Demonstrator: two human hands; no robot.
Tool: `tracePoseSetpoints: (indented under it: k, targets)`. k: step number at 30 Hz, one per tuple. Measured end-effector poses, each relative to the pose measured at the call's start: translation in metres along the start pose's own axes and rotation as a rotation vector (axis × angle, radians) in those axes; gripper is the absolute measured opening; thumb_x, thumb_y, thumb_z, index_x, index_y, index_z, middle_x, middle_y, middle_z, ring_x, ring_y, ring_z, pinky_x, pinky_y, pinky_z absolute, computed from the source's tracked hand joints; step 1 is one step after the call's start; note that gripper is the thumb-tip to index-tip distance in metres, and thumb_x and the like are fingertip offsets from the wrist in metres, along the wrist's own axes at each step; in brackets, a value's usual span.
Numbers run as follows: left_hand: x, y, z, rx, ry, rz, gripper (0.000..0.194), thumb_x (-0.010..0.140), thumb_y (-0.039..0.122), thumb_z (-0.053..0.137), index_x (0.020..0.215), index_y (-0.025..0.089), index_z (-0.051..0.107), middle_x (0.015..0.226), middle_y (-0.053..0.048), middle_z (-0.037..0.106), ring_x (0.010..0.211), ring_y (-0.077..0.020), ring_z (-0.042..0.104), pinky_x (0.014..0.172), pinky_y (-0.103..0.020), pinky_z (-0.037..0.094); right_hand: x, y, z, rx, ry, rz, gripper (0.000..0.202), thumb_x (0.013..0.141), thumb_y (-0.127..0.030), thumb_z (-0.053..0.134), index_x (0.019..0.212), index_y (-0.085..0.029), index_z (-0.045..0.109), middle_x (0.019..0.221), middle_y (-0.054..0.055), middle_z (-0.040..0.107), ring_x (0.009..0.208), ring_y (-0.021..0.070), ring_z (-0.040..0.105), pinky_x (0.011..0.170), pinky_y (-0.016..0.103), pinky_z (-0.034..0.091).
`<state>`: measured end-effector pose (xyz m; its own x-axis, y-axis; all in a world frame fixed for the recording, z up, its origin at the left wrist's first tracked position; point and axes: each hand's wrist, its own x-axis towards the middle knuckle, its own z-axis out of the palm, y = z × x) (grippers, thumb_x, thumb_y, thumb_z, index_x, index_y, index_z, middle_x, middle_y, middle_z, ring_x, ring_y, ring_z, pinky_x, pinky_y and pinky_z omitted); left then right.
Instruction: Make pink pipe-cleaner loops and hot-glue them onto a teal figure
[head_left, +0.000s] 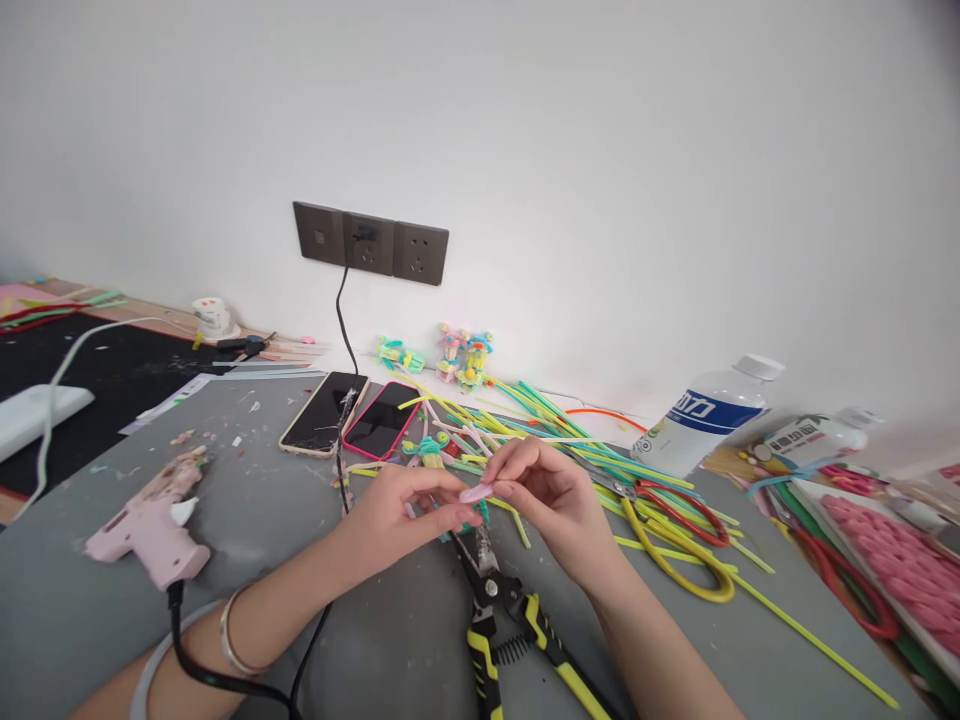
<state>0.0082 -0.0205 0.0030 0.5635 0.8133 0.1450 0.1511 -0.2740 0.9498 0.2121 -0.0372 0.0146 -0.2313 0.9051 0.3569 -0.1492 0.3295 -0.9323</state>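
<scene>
Close together at the centre, my left hand (409,515) and my right hand (551,500) work on small pipe cleaner pieces. The right thumb and index finger pinch a short pale pink piece (475,494), whose other end lies by my left fingertips. Between the hands a teal pipe cleaner piece (484,513) shows, partly hidden, with my left thumb and fingers closed around it. Just below lie pliers (491,590) with black and yellow handles, jaws toward my hands. Behind my left hand is a small teal and yellow pipe cleaner figure (429,452).
A pink hot glue gun (154,525) lies left, its cord crossing my left forearm. Two phones (322,415) lie behind. Loose pipe cleaners (555,430), scissors (675,545) and a bottle (709,415) are to the right. Finished-looking figures (465,355) stand by the wall.
</scene>
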Motion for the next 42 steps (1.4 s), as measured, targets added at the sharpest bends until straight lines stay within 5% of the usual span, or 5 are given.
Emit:
tracePoseSetpoints:
  k: [8, 20, 30, 37, 42]
  targets:
    - [-0.002, -0.002, -0.001, 0.222, 0.061, 0.166, 0.031, 0.096, 0.032, 0.054, 0.081, 0.020, 0.078, 0.072, -0.003, 0.078, 0.062, -0.0139, 0.067, 0.058, -0.020, 0.048, 0.000, 0.003, 0.002, 0.004, -0.029, 0.017, 0.012, 0.092, -0.029, 0.069, 0.083, -0.022, 0.064, 0.088, 0.005, 0.066, 0.080, 0.0174, 0.063, 0.071, 0.030, 0.052]
    - [0.001, -0.006, 0.003, -0.081, 0.023, -0.047, 0.022, 0.087, 0.036, 0.066, 0.079, 0.015, 0.067, 0.064, 0.001, 0.064, 0.048, -0.0089, 0.057, 0.051, -0.019, 0.047, -0.003, 0.003, 0.009, -0.220, -0.091, -0.050, 0.011, 0.093, -0.028, 0.067, 0.083, -0.023, 0.066, 0.089, 0.006, 0.067, 0.088, 0.0206, 0.063, 0.079, 0.034, 0.050]
    - [0.000, -0.004, 0.004, -0.191, 0.048, -0.044, 0.018, 0.088, 0.033, 0.067, 0.081, 0.016, 0.067, 0.070, 0.000, 0.064, 0.053, -0.0095, 0.061, 0.054, -0.019, 0.051, -0.002, 0.001, 0.006, -0.276, -0.087, 0.033, 0.018, 0.095, -0.037, 0.063, 0.085, -0.023, 0.064, 0.091, 0.006, 0.062, 0.087, 0.0217, 0.058, 0.079, 0.034, 0.046]
    - [0.000, -0.006, 0.002, -0.025, 0.044, 0.067, 0.016, 0.091, 0.029, 0.063, 0.082, 0.017, 0.070, 0.073, -0.001, 0.069, 0.055, -0.0106, 0.065, 0.057, -0.019, 0.051, -0.001, -0.002, 0.002, -0.134, -0.179, 0.171, 0.022, 0.096, -0.040, 0.060, 0.086, -0.021, 0.062, 0.089, 0.004, 0.059, 0.081, 0.0181, 0.056, 0.077, 0.031, 0.045]
    - [-0.002, -0.006, -0.001, 0.183, 0.008, 0.307, 0.015, 0.094, 0.025, 0.061, 0.083, 0.019, 0.070, 0.069, -0.001, 0.074, 0.053, -0.0108, 0.066, 0.060, -0.019, 0.050, -0.001, -0.008, 0.001, 0.115, -0.300, 0.336, 0.027, 0.089, -0.043, 0.070, 0.083, -0.019, 0.062, 0.085, 0.002, 0.057, 0.080, 0.0164, 0.056, 0.076, 0.029, 0.046]
